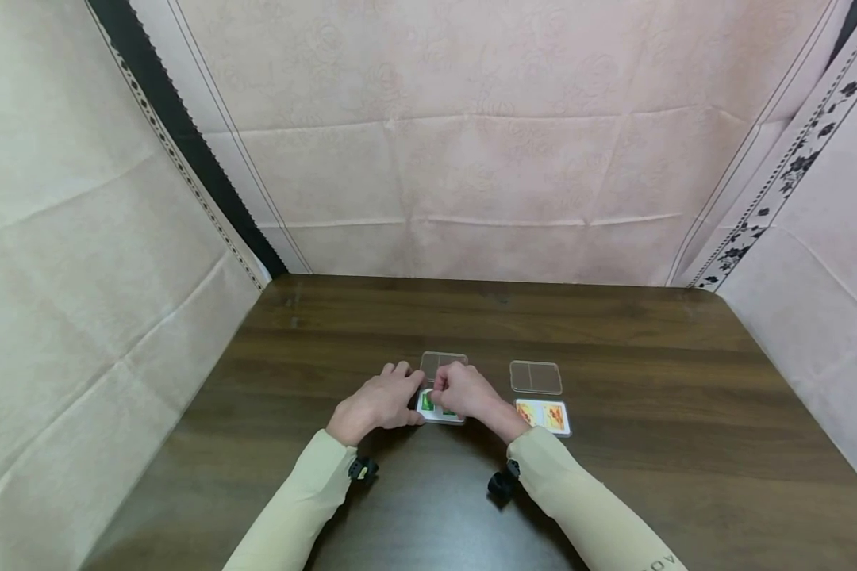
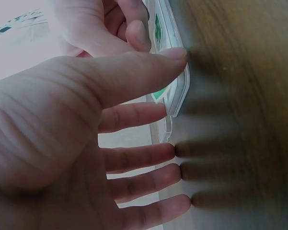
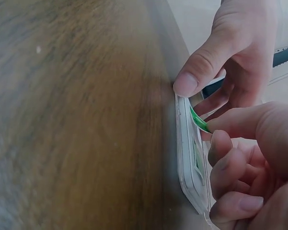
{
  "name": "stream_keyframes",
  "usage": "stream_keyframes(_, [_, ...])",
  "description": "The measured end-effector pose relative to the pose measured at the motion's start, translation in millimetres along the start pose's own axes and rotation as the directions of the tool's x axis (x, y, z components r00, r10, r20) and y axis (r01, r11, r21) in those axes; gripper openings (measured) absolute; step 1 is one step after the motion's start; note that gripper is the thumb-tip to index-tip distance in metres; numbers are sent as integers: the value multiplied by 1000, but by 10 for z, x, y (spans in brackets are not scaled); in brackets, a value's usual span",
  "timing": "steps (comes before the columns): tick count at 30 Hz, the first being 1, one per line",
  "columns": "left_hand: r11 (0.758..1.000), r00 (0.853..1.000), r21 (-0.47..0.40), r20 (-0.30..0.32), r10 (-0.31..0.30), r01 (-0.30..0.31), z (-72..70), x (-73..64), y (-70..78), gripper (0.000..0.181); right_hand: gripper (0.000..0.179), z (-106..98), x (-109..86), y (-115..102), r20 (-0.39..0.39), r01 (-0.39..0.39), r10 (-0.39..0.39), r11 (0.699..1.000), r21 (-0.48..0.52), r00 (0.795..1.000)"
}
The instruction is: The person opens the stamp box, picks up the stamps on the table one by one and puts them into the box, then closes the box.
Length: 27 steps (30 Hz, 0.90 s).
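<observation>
A small clear plastic case (image 1: 444, 419) with a white inside lies opened on the table, its divided lid (image 1: 437, 362) folded away to the far side. My left hand (image 1: 378, 403) rests at its left end, fingers spread and straight, the thumb (image 2: 170, 60) pressing the near edge and the index finger beside the corner. Between thumb and finger, my right hand (image 1: 467, 389) pinches the edge of a small green piece (image 3: 200, 122), which looks like a printed card or sticker. It curves up from the case. Another green piece (image 3: 197, 162) shows farther along the case, partly hidden.
To the right stands a second opened case (image 1: 545, 417) with two orange-and-yellow printed pieces, its clear lid (image 1: 536, 377) flat behind it. The dark wooden table (image 1: 650, 381) has pale cloth (image 1: 471, 174) hanging behind and at both sides.
</observation>
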<state>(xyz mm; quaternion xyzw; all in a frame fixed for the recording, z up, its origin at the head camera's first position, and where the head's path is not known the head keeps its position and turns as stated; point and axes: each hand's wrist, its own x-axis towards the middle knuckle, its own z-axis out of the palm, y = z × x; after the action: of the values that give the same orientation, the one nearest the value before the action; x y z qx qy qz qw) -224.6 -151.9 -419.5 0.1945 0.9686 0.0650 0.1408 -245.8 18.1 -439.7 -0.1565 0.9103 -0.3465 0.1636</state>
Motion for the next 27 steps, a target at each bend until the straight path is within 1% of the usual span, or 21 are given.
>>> stream_keyframes(5, [1000, 1000, 5, -5, 4, -4, 4, -3, 3, 54, 17, 20, 12, -16, -10, -6, 5, 999, -43, 1000])
stream_keyframes(12, [1000, 1000, 8, -14, 13, -12, 10, -6, 2, 51, 20, 45, 21, -40, -25, -7, 5, 997, -75, 1000])
stream_keyframes(17, [1000, 1000, 11, -18, 21, -21, 19, -16, 0, 49, 22, 53, 25, -32, -30, -25, 21, 993, -111, 999])
stream_keyframes(27, [1000, 1000, 4, -18, 20, -19, -2, -26, 2, 50, 21, 37, 13, -73, -31, -22, 17, 983, -182, 999])
